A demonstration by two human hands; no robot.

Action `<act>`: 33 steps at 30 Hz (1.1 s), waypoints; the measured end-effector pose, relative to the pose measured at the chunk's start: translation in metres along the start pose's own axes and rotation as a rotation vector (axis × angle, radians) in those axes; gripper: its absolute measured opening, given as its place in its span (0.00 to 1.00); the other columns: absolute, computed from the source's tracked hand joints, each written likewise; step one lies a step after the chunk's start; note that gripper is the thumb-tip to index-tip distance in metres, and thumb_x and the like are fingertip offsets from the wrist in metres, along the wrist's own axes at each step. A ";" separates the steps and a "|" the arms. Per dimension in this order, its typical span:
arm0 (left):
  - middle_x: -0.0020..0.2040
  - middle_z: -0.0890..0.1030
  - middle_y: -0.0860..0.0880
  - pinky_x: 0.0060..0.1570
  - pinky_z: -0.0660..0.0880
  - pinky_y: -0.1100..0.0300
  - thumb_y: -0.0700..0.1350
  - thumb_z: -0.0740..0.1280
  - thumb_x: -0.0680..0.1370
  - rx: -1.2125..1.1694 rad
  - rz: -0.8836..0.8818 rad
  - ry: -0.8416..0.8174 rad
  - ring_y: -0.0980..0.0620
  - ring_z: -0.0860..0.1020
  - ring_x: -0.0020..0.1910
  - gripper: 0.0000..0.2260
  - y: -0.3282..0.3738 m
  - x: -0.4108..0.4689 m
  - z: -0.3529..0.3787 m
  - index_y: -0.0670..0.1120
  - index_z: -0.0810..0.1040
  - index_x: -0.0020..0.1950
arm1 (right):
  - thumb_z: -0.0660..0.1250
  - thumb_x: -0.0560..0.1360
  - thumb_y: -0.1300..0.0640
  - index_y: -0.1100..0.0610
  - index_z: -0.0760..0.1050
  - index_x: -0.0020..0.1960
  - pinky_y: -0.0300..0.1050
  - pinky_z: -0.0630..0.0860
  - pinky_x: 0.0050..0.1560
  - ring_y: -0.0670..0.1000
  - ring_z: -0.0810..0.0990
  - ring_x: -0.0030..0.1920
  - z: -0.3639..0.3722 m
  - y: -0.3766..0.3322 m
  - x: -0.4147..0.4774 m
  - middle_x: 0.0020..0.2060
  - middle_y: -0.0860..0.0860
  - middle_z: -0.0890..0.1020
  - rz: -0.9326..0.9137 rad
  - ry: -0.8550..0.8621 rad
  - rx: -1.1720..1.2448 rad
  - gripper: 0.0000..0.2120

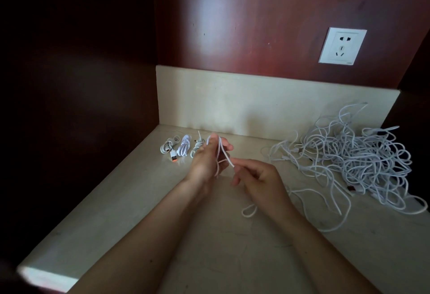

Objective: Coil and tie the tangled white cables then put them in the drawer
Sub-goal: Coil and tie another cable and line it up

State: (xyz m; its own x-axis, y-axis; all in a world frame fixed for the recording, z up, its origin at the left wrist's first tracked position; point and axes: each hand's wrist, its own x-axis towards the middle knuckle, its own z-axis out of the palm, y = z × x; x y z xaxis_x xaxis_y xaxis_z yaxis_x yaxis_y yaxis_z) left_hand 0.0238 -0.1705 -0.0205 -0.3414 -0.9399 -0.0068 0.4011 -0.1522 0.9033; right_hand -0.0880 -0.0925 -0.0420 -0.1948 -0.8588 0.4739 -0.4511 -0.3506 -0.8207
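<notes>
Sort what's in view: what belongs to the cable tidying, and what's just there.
Part of the job:
cable being coiled, looped over the left hand and pinched by the right hand
tangled pile at right
three coiled bundles at back left

Just there:
wall socket
countertop, which everything lies on

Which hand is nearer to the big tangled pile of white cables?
Right. The right hand is just left of the tangled pile; the left hand is farther left, beside the coiled cables.
</notes>
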 end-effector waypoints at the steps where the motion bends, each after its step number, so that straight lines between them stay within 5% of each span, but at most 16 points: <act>1: 0.30 0.75 0.50 0.32 0.74 0.63 0.52 0.52 0.85 -0.146 -0.044 -0.002 0.52 0.75 0.33 0.20 0.002 0.001 0.000 0.45 0.70 0.37 | 0.66 0.78 0.66 0.49 0.83 0.52 0.35 0.69 0.34 0.40 0.73 0.29 0.002 0.001 -0.001 0.30 0.49 0.82 -0.010 -0.011 -0.038 0.14; 4: 0.25 0.70 0.51 0.25 0.73 0.66 0.54 0.50 0.85 -0.375 -0.105 -0.001 0.54 0.74 0.23 0.20 0.007 0.004 -0.004 0.46 0.67 0.37 | 0.65 0.77 0.64 0.49 0.84 0.51 0.37 0.72 0.38 0.40 0.76 0.31 0.003 0.002 -0.003 0.29 0.45 0.80 -0.059 -0.081 -0.147 0.13; 9: 0.22 0.57 0.55 0.14 0.49 0.69 0.49 0.50 0.84 -0.372 -0.064 0.071 0.61 0.55 0.17 0.17 0.018 0.014 -0.025 0.49 0.63 0.36 | 0.64 0.77 0.55 0.47 0.83 0.55 0.40 0.75 0.45 0.39 0.79 0.36 0.002 -0.006 -0.011 0.34 0.36 0.81 -0.075 -0.264 -0.384 0.12; 12: 0.24 0.56 0.55 0.16 0.49 0.68 0.45 0.51 0.82 -0.252 -0.052 0.108 0.59 0.54 0.18 0.15 0.020 0.016 -0.031 0.49 0.62 0.35 | 0.61 0.72 0.46 0.44 0.83 0.52 0.44 0.77 0.45 0.42 0.81 0.38 0.001 -0.012 -0.013 0.39 0.45 0.84 -0.084 -0.280 -0.434 0.15; 18: 0.22 0.60 0.54 0.20 0.50 0.71 0.57 0.47 0.84 -0.020 -0.139 0.030 0.58 0.57 0.16 0.20 0.011 0.012 -0.017 0.49 0.61 0.35 | 0.64 0.67 0.45 0.46 0.81 0.40 0.38 0.71 0.35 0.43 0.77 0.31 -0.004 -0.015 -0.015 0.29 0.42 0.78 -0.198 -0.254 -0.412 0.09; 25: 0.29 0.65 0.51 0.26 0.57 0.60 0.56 0.51 0.84 0.261 -0.171 -0.064 0.54 0.62 0.25 0.18 -0.003 0.003 -0.004 0.48 0.67 0.39 | 0.61 0.75 0.46 0.47 0.81 0.42 0.48 0.76 0.43 0.45 0.81 0.39 -0.011 -0.022 -0.008 0.36 0.44 0.83 -0.145 -0.153 -0.090 0.12; 29: 0.27 0.67 0.51 0.28 0.58 0.59 0.58 0.51 0.83 0.375 -0.177 -0.161 0.52 0.64 0.26 0.21 -0.006 0.001 -0.004 0.49 0.69 0.36 | 0.61 0.78 0.55 0.59 0.82 0.45 0.30 0.67 0.37 0.38 0.77 0.33 -0.017 -0.024 -0.007 0.29 0.35 0.78 -0.135 -0.102 0.002 0.13; 33: 0.27 0.65 0.52 0.28 0.53 0.61 0.57 0.51 0.84 0.357 -0.292 -0.306 0.56 0.60 0.24 0.22 -0.007 -0.006 -0.004 0.50 0.66 0.32 | 0.60 0.78 0.56 0.56 0.80 0.44 0.29 0.67 0.37 0.38 0.76 0.34 -0.013 -0.021 -0.004 0.30 0.35 0.77 -0.123 -0.067 -0.008 0.11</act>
State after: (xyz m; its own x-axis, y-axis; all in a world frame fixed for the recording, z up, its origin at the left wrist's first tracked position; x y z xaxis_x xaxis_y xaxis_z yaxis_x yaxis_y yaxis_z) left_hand 0.0263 -0.1646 -0.0282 -0.6483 -0.7341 -0.2019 -0.0426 -0.2298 0.9723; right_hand -0.0893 -0.0765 -0.0225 -0.0785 -0.8326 0.5483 -0.4749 -0.4524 -0.7549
